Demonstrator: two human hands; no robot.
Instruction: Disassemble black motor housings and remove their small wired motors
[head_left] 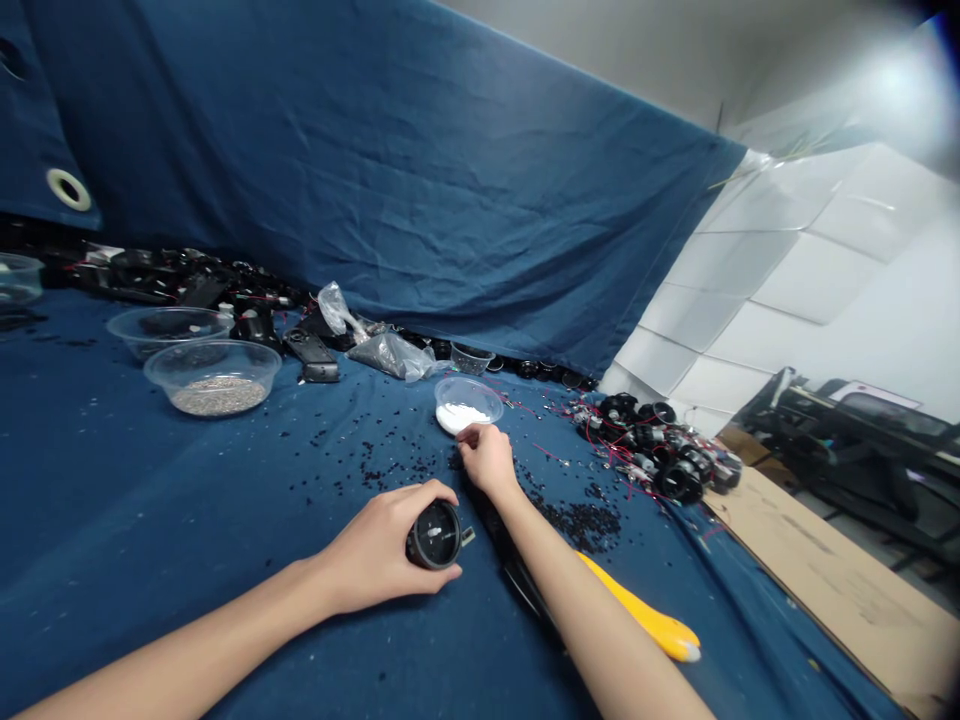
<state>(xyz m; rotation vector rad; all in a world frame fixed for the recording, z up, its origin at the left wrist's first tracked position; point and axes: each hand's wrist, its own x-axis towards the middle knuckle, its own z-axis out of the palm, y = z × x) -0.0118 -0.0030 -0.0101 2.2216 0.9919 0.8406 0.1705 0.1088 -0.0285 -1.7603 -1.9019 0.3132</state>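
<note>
My left hand [386, 548] is wrapped round a short black cylindrical housing [436, 536], its open round end turned towards me. Inside the housing a small pale post shows, and a small metal tab [468, 537] sticks out at its right side. My right hand [487, 458] reaches further forward, fingers curled down and together at the near rim of a clear bowl [489, 400] holding white material [459, 416]. What those fingertips hold, if anything, is hidden. Under my right forearm lies a long black object [517, 575], partly covered, beside a yellow handle [645, 615].
Many tiny black pieces [589, 525] are scattered over the blue cloth [247, 520]. A clear bowl [212, 355] of small greyish parts stands left. Plastic bags [394, 355] and black parts line the back. A pile of motors with red wires [667, 455] sits right.
</note>
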